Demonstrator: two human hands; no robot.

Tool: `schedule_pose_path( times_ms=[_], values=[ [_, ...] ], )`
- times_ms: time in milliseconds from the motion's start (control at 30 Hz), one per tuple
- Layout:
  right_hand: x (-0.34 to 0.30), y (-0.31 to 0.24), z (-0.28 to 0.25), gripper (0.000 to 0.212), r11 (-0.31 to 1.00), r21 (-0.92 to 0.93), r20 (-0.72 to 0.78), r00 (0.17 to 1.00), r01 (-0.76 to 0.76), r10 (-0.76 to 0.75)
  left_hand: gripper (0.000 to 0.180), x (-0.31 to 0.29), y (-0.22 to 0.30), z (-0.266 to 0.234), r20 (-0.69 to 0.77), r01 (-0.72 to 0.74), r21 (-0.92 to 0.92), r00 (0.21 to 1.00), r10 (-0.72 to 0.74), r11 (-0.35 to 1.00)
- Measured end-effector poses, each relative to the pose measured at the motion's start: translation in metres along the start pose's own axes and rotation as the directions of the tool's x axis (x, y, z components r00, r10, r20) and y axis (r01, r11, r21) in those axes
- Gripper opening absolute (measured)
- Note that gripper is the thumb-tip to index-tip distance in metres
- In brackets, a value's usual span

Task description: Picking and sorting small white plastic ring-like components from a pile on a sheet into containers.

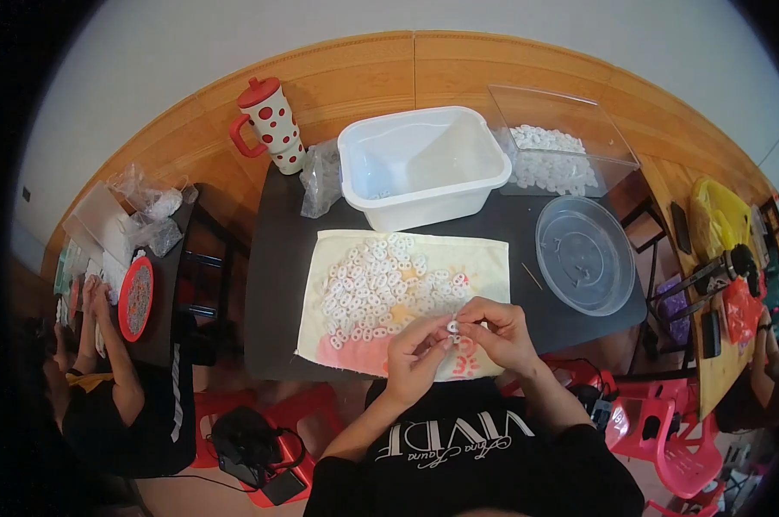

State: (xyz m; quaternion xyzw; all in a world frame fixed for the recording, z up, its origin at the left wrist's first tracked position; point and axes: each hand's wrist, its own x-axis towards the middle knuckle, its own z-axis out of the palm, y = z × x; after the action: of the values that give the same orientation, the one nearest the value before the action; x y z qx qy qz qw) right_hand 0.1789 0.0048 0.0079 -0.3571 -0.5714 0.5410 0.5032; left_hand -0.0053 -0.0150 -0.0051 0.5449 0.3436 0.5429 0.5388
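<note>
Between my two hands, over the near edge of a cream towel (pixel 493 258), is a small white plastic piece (pixel 452 327) with dark holes. My left hand (pixel 417 355) pinches it from the left with the fingertips. From the right, the thumb and forefinger of my right hand (pixel 499 334) close on the same piece. Many similar small oval white pieces (pixel 364 293), each with two holes, lie spread over the towel, just beyond and left of my hands. A pink print shows along the towel's near side.
A white tub (pixel 433 205) stands beyond the towel, with a plastic bag (pixel 322 181) and spotted mug (pixel 273 129) to its left. Right are a clear box (pixel 613 159) of white pieces, a round clear tray (pixel 583 297) and a thin stick (pixel 532 277). People work at both sides.
</note>
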Motion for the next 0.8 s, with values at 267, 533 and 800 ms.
schedule_pose_path(
  times_ms=[267, 533, 800],
  values=[
    [0.003, -0.005, 0.0, 0.01, 0.977, -0.174, 0.082, 0.99, 0.124, -0.111, 0.037, -0.001, -0.002, -0.002, 0.008, -0.009, 0.045, 1.0, 0.008, 0.999],
    [-0.006, 0.002, -0.003, 0.018, 0.995, -0.1, 0.081, 0.997, 0.026, -0.018, 0.031, -0.001, -0.01, 0.001, -0.044, -0.018, 0.095, 0.999, 0.022, 0.995],
    [-0.005, 0.011, -0.008, 0.022, 0.948, -0.297, 0.107, 0.99, 0.118, -0.089, 0.028, 0.006, -0.008, 0.001, 0.057, -0.19, 0.541, 0.98, 0.189, 0.819]
  ],
)
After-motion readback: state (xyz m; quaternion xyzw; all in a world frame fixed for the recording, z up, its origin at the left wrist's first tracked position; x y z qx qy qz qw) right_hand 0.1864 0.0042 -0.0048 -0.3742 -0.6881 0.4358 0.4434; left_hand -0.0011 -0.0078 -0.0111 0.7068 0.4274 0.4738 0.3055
